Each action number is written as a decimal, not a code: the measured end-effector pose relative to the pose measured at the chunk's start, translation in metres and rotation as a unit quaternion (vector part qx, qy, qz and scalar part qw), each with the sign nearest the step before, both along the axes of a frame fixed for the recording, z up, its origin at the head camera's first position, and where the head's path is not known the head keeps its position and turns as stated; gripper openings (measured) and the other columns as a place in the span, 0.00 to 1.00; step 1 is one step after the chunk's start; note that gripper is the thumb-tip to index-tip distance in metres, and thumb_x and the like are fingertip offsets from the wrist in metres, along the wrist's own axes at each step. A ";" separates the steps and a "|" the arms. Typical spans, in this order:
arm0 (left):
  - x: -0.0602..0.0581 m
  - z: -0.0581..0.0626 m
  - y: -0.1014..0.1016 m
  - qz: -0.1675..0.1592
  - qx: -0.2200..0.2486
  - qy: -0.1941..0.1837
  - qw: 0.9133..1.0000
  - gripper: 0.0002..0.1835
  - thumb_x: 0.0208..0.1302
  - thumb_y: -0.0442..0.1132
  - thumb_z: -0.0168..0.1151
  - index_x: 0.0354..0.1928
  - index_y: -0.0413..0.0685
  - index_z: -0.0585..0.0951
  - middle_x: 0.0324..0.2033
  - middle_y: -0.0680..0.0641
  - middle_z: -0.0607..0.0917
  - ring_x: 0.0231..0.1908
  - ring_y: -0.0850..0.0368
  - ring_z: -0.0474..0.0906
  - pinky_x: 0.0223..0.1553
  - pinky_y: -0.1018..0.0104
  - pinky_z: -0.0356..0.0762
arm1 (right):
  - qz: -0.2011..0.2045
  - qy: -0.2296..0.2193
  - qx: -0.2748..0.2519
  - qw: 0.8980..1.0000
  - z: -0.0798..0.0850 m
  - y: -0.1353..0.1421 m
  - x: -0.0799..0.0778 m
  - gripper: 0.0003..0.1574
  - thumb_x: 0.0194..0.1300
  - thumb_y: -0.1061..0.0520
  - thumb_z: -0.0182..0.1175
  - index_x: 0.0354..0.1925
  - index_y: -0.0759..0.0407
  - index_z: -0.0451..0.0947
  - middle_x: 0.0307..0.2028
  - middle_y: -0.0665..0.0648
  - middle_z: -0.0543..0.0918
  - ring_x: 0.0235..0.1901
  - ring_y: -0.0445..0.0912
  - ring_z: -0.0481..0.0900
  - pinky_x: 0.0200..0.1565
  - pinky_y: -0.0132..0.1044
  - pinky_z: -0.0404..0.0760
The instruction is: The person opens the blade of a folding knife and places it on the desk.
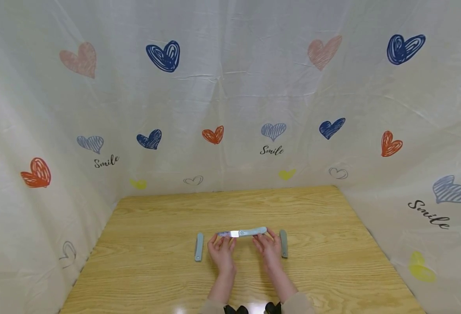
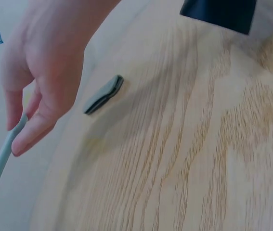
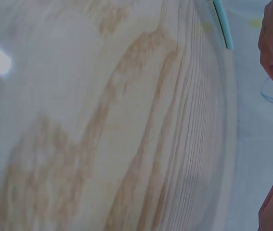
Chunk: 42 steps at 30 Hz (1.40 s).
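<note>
A folding knife (image 1: 252, 231) with a light blue handle is unfolded, held level above the table between my two hands. Its blade points left and catches a bright reflection. My left hand (image 1: 222, 255) pinches the blade from below, while my right hand (image 1: 270, 250) grips the far end of the handle. In the left wrist view the right hand (image 2: 49, 67) has its thumb and fingers around that handle (image 2: 2, 161). A second light blue folded knife (image 1: 199, 247) lies left of the left hand. Just right of the right hand lies a grey-green folded knife (image 1: 284, 243).
A wood-grain table (image 1: 155, 226) spreads beneath the hands. Behind and along its sides hangs a pale curtain (image 1: 238, 100) printed with hearts and the word Smile. Two black objects (image 1: 236, 309) show beside the wrists at the bottom edge.
</note>
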State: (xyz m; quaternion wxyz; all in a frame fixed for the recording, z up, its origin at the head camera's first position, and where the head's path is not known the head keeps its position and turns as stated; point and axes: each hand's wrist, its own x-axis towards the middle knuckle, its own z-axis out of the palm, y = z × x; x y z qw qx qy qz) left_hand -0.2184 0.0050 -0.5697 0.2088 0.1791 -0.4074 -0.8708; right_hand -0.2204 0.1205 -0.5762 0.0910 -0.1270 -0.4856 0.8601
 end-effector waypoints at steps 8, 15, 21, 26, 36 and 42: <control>-0.008 -0.007 -0.012 -0.049 -0.038 -0.030 0.998 0.27 0.66 0.24 0.56 0.64 0.26 0.61 0.40 0.41 0.74 0.35 0.61 0.81 0.43 0.59 0.85 | 0.056 -0.003 0.050 0.997 -0.005 0.014 -0.008 0.39 0.68 0.72 0.51 0.72 0.74 0.47 0.48 0.64 0.72 0.40 0.42 0.82 0.48 0.34 0.83; -0.015 -0.014 -0.024 -0.123 -0.074 -0.048 0.989 0.33 0.65 0.24 0.58 0.69 0.25 0.56 0.39 0.44 0.75 0.34 0.61 0.79 0.43 0.65 0.85 | 0.100 -0.026 0.143 0.984 -0.008 0.022 -0.015 0.42 0.67 0.70 0.55 0.72 0.75 0.47 0.58 0.72 0.66 0.42 0.46 0.80 0.50 0.38 0.83; -0.019 -0.018 -0.035 -0.195 -0.084 -0.052 0.976 0.37 0.66 0.24 0.56 0.71 0.23 0.49 0.35 0.45 0.78 0.34 0.61 0.82 0.41 0.63 0.85 | 0.131 -0.044 0.206 0.969 -0.009 0.029 -0.025 0.44 0.66 0.71 0.56 0.72 0.77 0.46 0.59 0.74 0.64 0.38 0.45 0.80 0.44 0.35 0.84; -0.024 -0.020 -0.044 -0.250 -0.099 -0.069 0.961 0.40 0.66 0.25 0.58 0.72 0.25 0.47 0.38 0.40 0.83 0.32 0.57 0.84 0.40 0.60 0.86 | 0.151 -0.059 0.217 0.963 -0.012 0.036 -0.034 0.44 0.66 0.71 0.57 0.72 0.77 0.46 0.57 0.72 0.66 0.35 0.44 0.80 0.38 0.32 0.84; -0.028 -0.022 -0.053 -0.296 -0.141 -0.098 0.939 0.41 0.65 0.26 0.59 0.72 0.23 0.46 0.43 0.31 0.83 0.29 0.57 0.84 0.37 0.60 0.87 | 0.187 -0.070 0.226 0.953 -0.011 0.041 -0.039 0.44 0.66 0.68 0.59 0.70 0.82 0.46 0.47 0.66 0.73 0.35 0.45 0.80 0.39 0.33 0.83; -0.028 -0.022 -0.054 -0.302 -0.157 -0.105 0.934 0.42 0.65 0.28 0.60 0.71 0.22 0.46 0.43 0.30 0.84 0.28 0.56 0.84 0.36 0.60 0.87 | 0.191 -0.080 0.230 0.951 -0.013 0.041 -0.040 0.38 0.66 0.67 0.59 0.67 0.82 0.55 0.36 0.58 0.77 0.30 0.43 0.79 0.33 0.31 0.80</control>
